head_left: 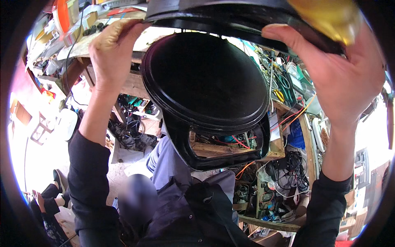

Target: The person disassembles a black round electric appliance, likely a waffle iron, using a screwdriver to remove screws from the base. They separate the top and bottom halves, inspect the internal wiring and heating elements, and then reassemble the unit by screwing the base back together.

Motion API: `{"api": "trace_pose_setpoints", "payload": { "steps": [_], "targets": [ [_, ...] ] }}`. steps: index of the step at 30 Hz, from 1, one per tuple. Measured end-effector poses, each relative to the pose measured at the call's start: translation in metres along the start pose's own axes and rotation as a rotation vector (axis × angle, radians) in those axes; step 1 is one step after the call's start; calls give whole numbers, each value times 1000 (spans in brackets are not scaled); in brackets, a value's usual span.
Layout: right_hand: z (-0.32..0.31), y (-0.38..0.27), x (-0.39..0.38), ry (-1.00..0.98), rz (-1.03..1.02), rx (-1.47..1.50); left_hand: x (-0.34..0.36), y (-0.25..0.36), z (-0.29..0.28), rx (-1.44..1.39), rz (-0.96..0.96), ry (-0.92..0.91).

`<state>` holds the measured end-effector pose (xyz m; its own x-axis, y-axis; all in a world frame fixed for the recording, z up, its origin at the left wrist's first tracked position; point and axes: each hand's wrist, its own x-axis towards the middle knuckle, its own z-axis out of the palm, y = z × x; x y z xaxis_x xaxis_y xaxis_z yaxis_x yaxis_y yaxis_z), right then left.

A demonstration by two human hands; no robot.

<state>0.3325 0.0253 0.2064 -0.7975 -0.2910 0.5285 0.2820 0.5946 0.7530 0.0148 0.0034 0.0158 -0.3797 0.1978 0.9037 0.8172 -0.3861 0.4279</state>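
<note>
A black round appliance with a smooth disc-shaped plate (205, 78) hangs in front of me, looking like an opened electric griddle. A looped black handle (222, 162) sticks out from the plate toward me. Above the plate, at the top of the view, is its other black, rimmed half (222, 14). My left hand (113, 49) pinches this upper half's left edge. On the right side, my right hand (337, 70) grips the same half, thumb along its lower rim and fingers partly hidden. A blurred golden surface (329, 18) shows beside my right hand.
A cluttered wooden workbench (133, 84) lies behind the appliance, with an orange-and-white container (62, 18) at far left. Pliers (279, 94) and loose wires lie at right. Wooden shelves (259, 193) below hold tangled cables. Another person's leg and shoe (57, 183) show at lower left.
</note>
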Motion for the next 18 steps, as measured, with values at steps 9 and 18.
{"api": "trace_pose_setpoints", "payload": {
  "steps": [9,18],
  "targets": [
    [3,3,-1,-71,301,256,-3,14,4,-252,-164,-58],
    [30,105,22,-176,237,-156,35,-9,10,-218,-182,-77]
  ]
}}
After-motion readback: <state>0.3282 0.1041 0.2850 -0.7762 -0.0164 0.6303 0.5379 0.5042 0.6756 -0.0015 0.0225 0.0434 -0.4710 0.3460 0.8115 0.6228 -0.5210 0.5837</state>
